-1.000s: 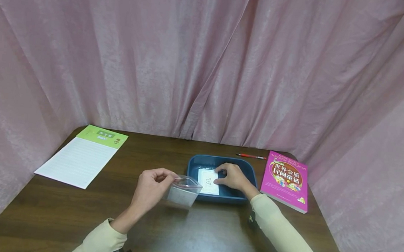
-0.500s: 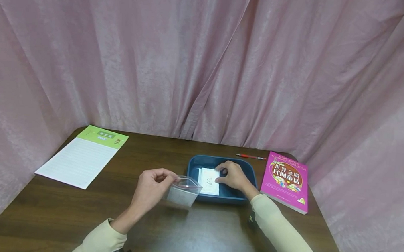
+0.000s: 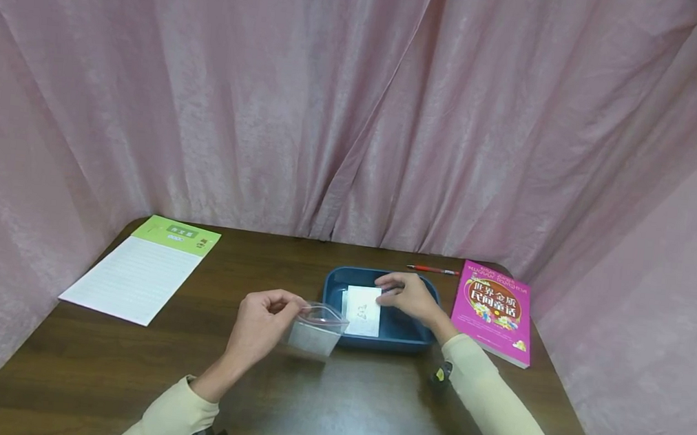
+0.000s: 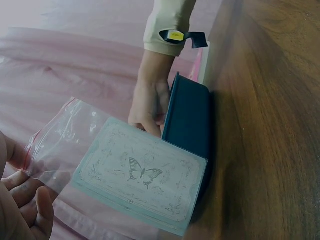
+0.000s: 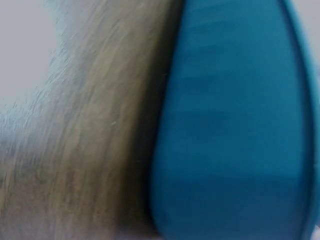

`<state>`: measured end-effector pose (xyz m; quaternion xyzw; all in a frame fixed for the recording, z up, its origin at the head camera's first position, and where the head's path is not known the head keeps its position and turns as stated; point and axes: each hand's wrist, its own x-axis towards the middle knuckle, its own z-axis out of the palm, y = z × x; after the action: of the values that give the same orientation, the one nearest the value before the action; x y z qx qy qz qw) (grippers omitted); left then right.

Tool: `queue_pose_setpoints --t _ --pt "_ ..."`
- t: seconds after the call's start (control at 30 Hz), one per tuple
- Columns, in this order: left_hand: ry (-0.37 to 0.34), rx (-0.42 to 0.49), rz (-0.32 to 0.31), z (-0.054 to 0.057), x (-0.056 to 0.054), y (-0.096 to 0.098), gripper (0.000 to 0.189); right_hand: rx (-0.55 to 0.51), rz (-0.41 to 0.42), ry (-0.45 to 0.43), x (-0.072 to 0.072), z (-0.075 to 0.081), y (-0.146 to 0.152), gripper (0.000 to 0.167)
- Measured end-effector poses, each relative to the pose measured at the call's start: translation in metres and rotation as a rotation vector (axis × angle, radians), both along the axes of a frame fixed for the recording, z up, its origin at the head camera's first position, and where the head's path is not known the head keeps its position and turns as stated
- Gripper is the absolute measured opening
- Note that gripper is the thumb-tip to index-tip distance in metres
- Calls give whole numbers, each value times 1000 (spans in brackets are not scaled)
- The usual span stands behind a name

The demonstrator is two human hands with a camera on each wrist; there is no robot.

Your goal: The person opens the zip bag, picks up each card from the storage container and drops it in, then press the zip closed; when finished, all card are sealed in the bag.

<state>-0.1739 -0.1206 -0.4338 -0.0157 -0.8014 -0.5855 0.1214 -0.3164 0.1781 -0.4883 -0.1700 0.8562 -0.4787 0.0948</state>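
Observation:
My left hand (image 3: pixel 266 324) pinches the upper edge of a clear zip bag (image 3: pixel 317 332), which hangs tilted in front of the tray with its mouth parted. Inside the bag, in the left wrist view, lie pale cards (image 4: pixel 142 175) printed with a butterfly. A blue plastic tray (image 3: pixel 384 344) stands on the table, holding white cards. My right hand (image 3: pixel 411 297) reaches into it, thumb and fingers pinching the right edge of a white card (image 3: pixel 364 312) with a small drawing or writing. Another card edge shows under its left side. The right wrist view has only the tray's blurred outer wall (image 5: pixel 230 125).
A writing pad (image 3: pixel 144 272) with a green header lies at the table's left. To the right is a pink book (image 3: pixel 492 313). Behind the tray lies a red pen (image 3: pixel 434 270). Pink curtains (image 3: pixel 358 108) surround the wooden table (image 3: pixel 332 409).
My right hand has drawn slightly back and to the right, and the top card has shifted with it, baring a card edge on the left. My left hand and the bag stay almost still.

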Motion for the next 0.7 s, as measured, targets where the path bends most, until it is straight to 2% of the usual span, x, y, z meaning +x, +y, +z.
queue_pose_setpoints --t 0.1,0.2,0.47,0.7 --pt "-5 -2 3 0 0 0 12 -54 10 -52 3 7 2 34" --pt "-7 -4 3 -1 -1 -1 12 -66 13 -45 7 13 3 33" --pt "-1 2 4 -2 -2 0 12 -76 -12 120 17 30 3 23" --pt "-14 6 11 -3 -3 -1 11 -20 -59 269 29 51 0 17"
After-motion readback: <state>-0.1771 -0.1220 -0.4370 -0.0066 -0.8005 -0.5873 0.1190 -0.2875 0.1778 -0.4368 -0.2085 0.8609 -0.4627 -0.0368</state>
